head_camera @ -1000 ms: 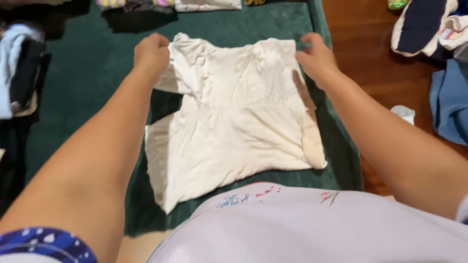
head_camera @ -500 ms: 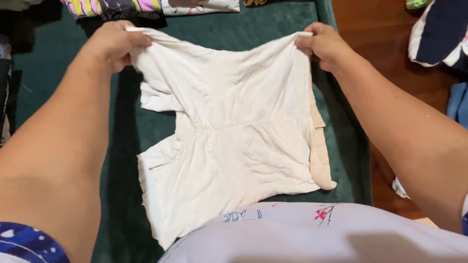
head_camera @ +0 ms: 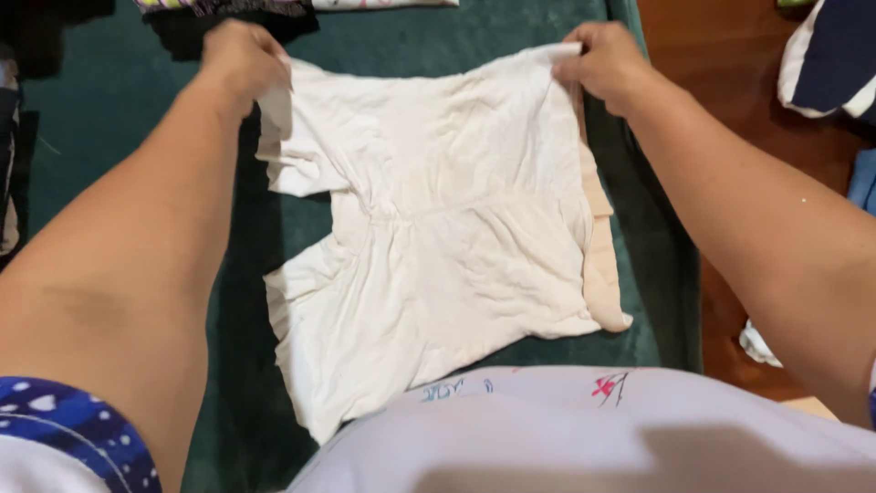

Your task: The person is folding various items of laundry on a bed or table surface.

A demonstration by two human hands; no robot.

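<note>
A cream-white garment [head_camera: 438, 228] lies spread on a dark green mat [head_camera: 109, 164]. My left hand [head_camera: 239, 57] pinches its far left corner. My right hand [head_camera: 602, 62] grips its far right corner. Both hands hold the far edge stretched wide and slightly lifted, while the near part rests flat on the mat, reaching to my body. A peach-coloured layer [head_camera: 602, 274] shows along the garment's right edge.
Folded colourful clothes [head_camera: 301, 5] sit at the mat's far edge. Dark clothing [head_camera: 9, 173] lies at the left. On the brown wooden floor [head_camera: 712, 100] at right lie a white and navy garment [head_camera: 835, 55], a blue cloth [head_camera: 865, 187] and a small white item [head_camera: 757, 345].
Both hands closed on the garment's far corners, lifted them and pulled them apart and away from me, stretching the far edge flat.
</note>
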